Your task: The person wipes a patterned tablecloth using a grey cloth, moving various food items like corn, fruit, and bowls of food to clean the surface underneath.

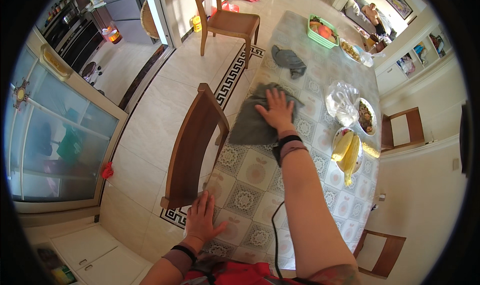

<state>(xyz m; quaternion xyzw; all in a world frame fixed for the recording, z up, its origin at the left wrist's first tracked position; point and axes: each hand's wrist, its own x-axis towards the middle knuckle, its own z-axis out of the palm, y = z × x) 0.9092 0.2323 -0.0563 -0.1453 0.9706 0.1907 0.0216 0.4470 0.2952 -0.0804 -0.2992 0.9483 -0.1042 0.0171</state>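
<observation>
Under my right hand, a dark grey cloth lies spread on the patterned tablecloth. The palm presses flat on it with the fingers spread, and the far side of the cloth is blurred. My left hand rests at the table's left edge, beside the end of a wooden chair's backrest; its fingers are apart and it holds nothing. A second grey cloth lies crumpled farther up the table.
On the table's right side are a plate with corn, a clear plastic bag and a dish of food. A green fruit basket stands at the far end. Another chair is beyond. A person sits in the background.
</observation>
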